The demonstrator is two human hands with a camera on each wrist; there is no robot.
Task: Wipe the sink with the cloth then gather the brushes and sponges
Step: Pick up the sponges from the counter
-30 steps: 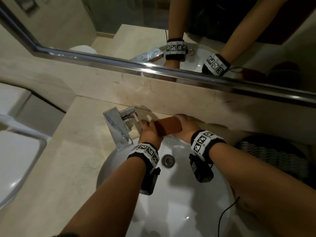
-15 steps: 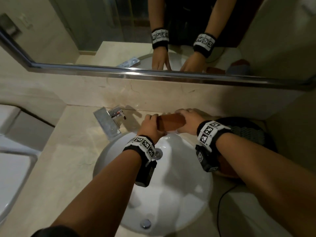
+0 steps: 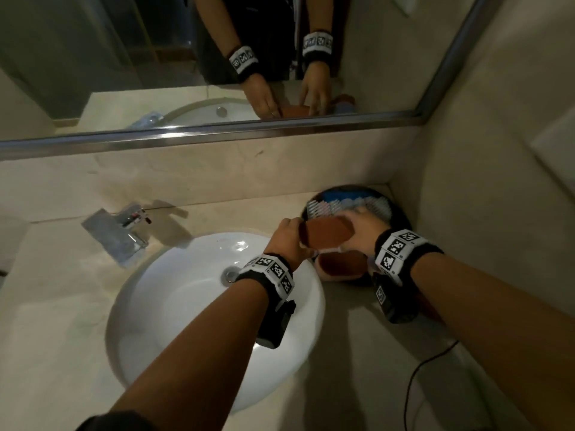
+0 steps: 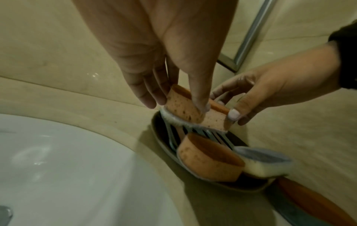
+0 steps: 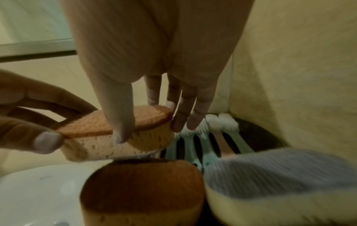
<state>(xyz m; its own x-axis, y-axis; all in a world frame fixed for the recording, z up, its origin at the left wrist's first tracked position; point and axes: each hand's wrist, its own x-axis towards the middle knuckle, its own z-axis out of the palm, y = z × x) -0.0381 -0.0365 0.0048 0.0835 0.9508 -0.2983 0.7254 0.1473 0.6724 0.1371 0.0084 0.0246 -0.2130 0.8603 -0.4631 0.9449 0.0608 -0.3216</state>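
Observation:
Both hands hold one orange sponge by its ends, just above a dark round tray in the counter's right corner. My left hand pinches the left end and my right hand pinches the right end. On the tray lie a second orange sponge, a grey-topped sponge and several pale brushes. The white sink is to the left. I see no cloth.
A chrome tap stands behind the sink on the left. A mirror with a metal frame runs along the back wall, and a side wall closes the corner right of the tray. A black cable trails over the counter.
Both hands have carried the orange sponge rightward, from behind the sink rim to above the tray. The view has swung right, bringing the tray's contents into sight.

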